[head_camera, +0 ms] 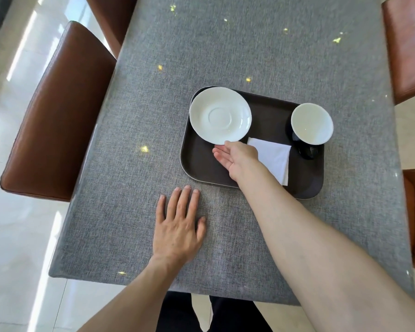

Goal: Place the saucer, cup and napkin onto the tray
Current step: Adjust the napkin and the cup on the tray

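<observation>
My left hand (177, 226) lies flat and spread on the tabletop (130, 164), just near of the tray (197, 164). The saucer (220, 115) sits in the tray's far-left corner; my right hand (235, 156), open, touches its near rim. I judge I'm letting it go. The napkin (273, 156) lies partly under my wrist; the cup (312, 123), at the tray's right end, hides its own handle.

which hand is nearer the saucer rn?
Right. The right hand is at the saucer's near rim, its fingers under or against the edge, over the tray. The left hand lies flat on the tablecloth, short of the tray.
</observation>
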